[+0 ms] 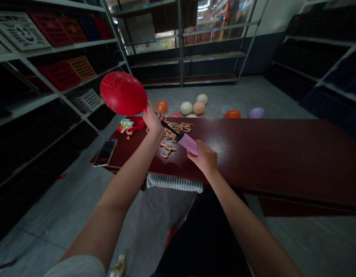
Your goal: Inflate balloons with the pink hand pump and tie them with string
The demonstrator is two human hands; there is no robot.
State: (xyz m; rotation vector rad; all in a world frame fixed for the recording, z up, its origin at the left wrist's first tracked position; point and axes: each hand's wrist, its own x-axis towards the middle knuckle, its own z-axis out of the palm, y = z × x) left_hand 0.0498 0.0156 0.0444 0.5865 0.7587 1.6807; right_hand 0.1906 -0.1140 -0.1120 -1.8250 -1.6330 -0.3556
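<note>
A red balloon [124,93], swollen with air and carrying faint print, sticks out to the left of my left hand [153,120]. That hand is closed around the balloon's neck and the front end of a balloon pump. My right hand [205,156] wraps the pink barrel of the balloon pump [188,144], whose black rod runs up to the left hand. Under the pump, on the table, lie many thin beige twisted strips [178,130]. Limp balloons [134,125] in red and pale green are heaped to the left of them.
The dark red table [270,154] reaches far to the right. A phone [105,152] lies at its left edge, and a grey striped cloth [174,182] hangs at the front. Blown-up balloons [186,108] rest on the floor behind. Shelves with crates [62,71] stand left.
</note>
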